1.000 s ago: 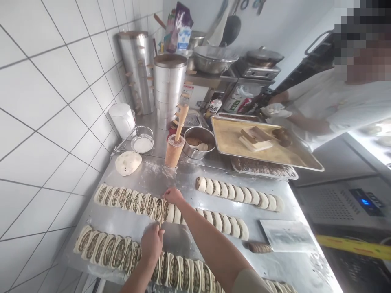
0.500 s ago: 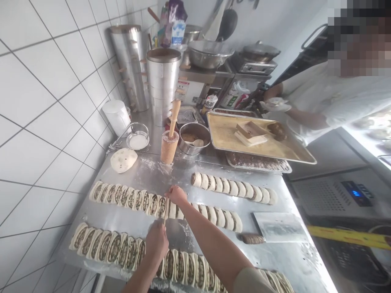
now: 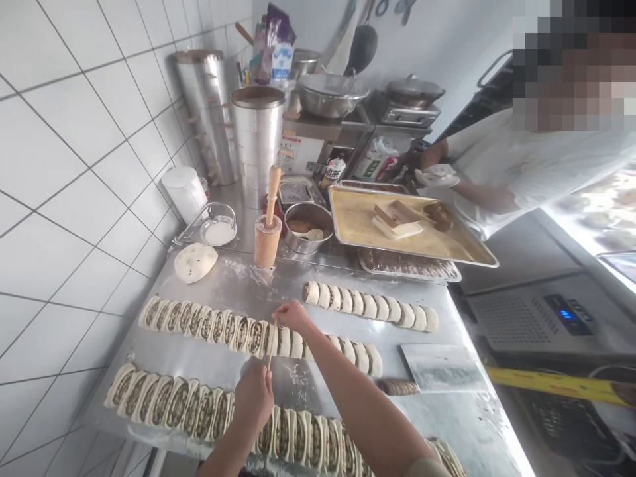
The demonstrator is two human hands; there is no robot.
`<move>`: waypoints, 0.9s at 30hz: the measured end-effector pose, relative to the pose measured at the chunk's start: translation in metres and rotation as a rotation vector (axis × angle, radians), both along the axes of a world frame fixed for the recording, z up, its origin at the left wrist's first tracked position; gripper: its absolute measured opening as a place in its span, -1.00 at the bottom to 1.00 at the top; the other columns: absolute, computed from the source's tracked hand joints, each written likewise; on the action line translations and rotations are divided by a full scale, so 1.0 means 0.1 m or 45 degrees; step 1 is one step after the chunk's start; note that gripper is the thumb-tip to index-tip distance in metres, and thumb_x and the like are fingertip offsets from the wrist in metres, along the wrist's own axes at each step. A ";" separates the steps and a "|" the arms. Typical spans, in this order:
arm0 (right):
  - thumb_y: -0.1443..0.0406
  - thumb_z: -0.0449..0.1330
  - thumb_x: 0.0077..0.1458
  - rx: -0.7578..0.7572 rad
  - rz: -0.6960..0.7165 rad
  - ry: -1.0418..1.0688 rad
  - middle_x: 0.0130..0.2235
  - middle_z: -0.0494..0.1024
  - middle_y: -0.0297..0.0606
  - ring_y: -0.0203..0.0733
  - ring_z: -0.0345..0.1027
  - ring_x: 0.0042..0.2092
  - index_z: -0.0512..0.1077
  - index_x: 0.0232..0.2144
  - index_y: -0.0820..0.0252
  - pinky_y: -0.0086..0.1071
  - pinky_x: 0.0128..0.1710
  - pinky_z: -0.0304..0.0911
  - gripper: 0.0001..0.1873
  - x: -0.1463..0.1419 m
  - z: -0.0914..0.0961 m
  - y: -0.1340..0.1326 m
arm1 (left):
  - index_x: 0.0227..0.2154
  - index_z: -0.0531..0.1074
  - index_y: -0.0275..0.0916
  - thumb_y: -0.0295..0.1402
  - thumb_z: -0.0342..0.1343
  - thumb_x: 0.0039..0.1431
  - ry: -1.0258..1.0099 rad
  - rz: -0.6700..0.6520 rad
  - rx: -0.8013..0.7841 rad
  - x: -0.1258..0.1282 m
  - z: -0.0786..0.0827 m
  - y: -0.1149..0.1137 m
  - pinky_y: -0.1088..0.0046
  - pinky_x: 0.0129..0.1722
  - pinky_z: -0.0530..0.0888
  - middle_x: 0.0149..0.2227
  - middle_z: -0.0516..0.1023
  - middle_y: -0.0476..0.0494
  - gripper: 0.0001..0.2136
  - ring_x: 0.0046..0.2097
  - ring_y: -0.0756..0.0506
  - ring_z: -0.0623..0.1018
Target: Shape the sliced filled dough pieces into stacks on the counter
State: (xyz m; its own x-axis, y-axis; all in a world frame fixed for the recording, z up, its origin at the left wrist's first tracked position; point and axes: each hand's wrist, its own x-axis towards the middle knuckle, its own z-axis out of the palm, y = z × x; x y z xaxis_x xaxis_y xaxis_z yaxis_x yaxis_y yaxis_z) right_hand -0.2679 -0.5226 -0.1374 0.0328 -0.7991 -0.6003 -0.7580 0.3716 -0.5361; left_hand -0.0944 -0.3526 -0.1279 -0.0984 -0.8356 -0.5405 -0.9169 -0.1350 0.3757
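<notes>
A thin wooden stick [image 3: 273,344], much like a chopstick, lies across a sliced, filled dough roll in the middle row. My left hand [image 3: 254,395] grips its near end, and the fingers of my right hand [image 3: 292,317] pinch its far end. Left of the stick, the pressed slices [image 3: 197,322] fan open with dark, speckled filling showing. Rounded, unpressed slices [image 3: 348,351] continue to the right, partly behind my right forearm. In front runs a row of opened slices [image 3: 179,404], partly covered by my left arm. Another sliced roll [image 3: 370,306] lies farther back.
A cleaver [image 3: 444,368] rests at the right. Behind stand a dough ball [image 3: 195,262], a wooden-handled roller [image 3: 268,242], a pot with a spoon [image 3: 309,244] and a large yellow tray [image 3: 342,228]. A co-worker in white [image 3: 521,159] stands at the back right.
Both hands and the stick have moved slightly right along the middle roll, onto another slice. The whole view has shifted a little. The co-worker keeps about the same place.
</notes>
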 end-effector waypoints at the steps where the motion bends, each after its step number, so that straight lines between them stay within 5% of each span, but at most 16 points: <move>1: 0.13 0.33 0.23 0.016 -0.004 0.019 -0.29 0.63 -0.33 -0.21 0.52 -0.23 0.56 -0.28 0.21 -0.24 -0.13 0.46 -0.76 -0.03 -0.02 0.01 | -0.12 0.51 -0.21 -0.26 -0.23 0.52 0.008 0.000 0.015 -0.04 0.00 0.00 0.39 -0.21 0.39 -0.17 0.66 -0.22 -0.63 -0.17 -0.11 0.63; 11: 0.05 0.29 0.25 -0.009 -0.066 0.234 0.03 0.57 -0.15 -0.01 0.42 0.10 0.50 -0.04 0.19 0.05 0.17 0.32 -0.62 0.15 -0.30 0.05 | 0.03 0.52 -0.28 -0.36 -0.20 0.49 -0.053 0.023 0.032 -0.23 -0.32 -0.05 0.38 -0.08 0.41 -0.06 0.66 -0.30 -0.63 -0.04 -0.14 0.63; 19: 0.10 0.28 0.28 0.033 0.044 -0.038 -0.19 0.62 -0.30 -0.20 0.52 -0.19 0.54 -0.18 0.25 -0.24 -0.16 0.50 -0.70 -0.23 0.00 0.01 | -0.06 0.50 -0.23 -0.26 -0.22 0.52 -0.036 -0.010 -0.042 -0.25 -0.05 0.04 0.39 -0.20 0.38 -0.14 0.65 -0.23 -0.63 -0.14 -0.14 0.63; 27: 0.13 0.38 0.15 0.010 -0.056 0.105 -0.26 0.64 -0.28 -0.17 0.51 -0.20 0.56 -0.29 0.20 -0.19 -0.09 0.43 -0.75 -0.40 -0.19 0.17 | -0.17 0.53 -0.24 -0.28 -0.18 0.50 -0.024 -0.030 0.016 -0.58 -0.16 0.08 0.37 -0.20 0.37 -0.22 0.65 -0.26 -0.65 -0.17 -0.14 0.62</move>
